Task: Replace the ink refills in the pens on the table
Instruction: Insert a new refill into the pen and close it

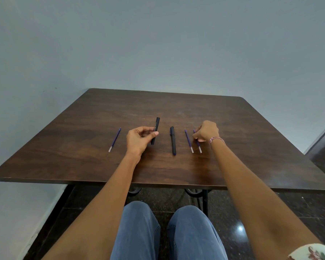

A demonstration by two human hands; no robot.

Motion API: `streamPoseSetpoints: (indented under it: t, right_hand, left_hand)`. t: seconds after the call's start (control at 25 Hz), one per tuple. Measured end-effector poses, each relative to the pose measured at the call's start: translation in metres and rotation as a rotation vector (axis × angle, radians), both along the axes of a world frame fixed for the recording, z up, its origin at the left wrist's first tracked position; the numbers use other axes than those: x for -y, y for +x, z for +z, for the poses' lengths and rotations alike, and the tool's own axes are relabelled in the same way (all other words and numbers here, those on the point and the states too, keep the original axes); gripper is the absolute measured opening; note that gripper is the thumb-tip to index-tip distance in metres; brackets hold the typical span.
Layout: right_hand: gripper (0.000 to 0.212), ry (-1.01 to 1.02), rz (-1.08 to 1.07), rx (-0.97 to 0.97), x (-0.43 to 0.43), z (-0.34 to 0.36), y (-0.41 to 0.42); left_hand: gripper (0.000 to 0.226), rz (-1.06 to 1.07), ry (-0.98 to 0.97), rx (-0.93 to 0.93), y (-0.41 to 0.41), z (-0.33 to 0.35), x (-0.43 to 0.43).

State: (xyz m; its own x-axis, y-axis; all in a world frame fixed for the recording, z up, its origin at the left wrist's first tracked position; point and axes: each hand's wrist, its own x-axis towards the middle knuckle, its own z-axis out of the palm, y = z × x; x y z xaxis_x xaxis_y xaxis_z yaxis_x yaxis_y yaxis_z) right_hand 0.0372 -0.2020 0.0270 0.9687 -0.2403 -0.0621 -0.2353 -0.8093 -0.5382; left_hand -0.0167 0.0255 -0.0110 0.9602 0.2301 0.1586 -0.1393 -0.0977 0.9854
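Observation:
My left hand [139, 136] pinches a black pen barrel [155, 130] between thumb and fingers, holding it almost upright over the brown wooden table [101, 113]. A second black pen [173, 140], whole and capped, lies flat just right of it. My right hand [206, 130] is curled over the rightmost purple refill [198, 144], fingertips closed on its upper part while it lies on the table. Another purple refill [189, 141] rests between that hand and the capped pen. A third purple refill [114, 140] lies alone left of my left hand.
A grey wall stands right behind the table's far edge. Below the near edge are my knees in blue trousers [167, 233] and the table's black metal legs [204, 199]. Dark glossy floor tiles [317, 158] show to the right.

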Motion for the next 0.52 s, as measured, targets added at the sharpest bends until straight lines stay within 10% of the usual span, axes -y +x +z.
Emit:
streamPoseSetpoints:
  t: [0.2,0.52]
  right_hand:
    - [0.026,0.088,-0.084,0.011,0.002,0.016,0.0]
    - [0.021,0.789,-0.059,0.374,-0.048,0.04,0.004]
  left_hand:
    - [0.02,-0.012,-0.005,0.002,0.001,-0.002,0.0]
    - [0.019,-0.041,0.051,0.018,0.004,-0.004,0.0]
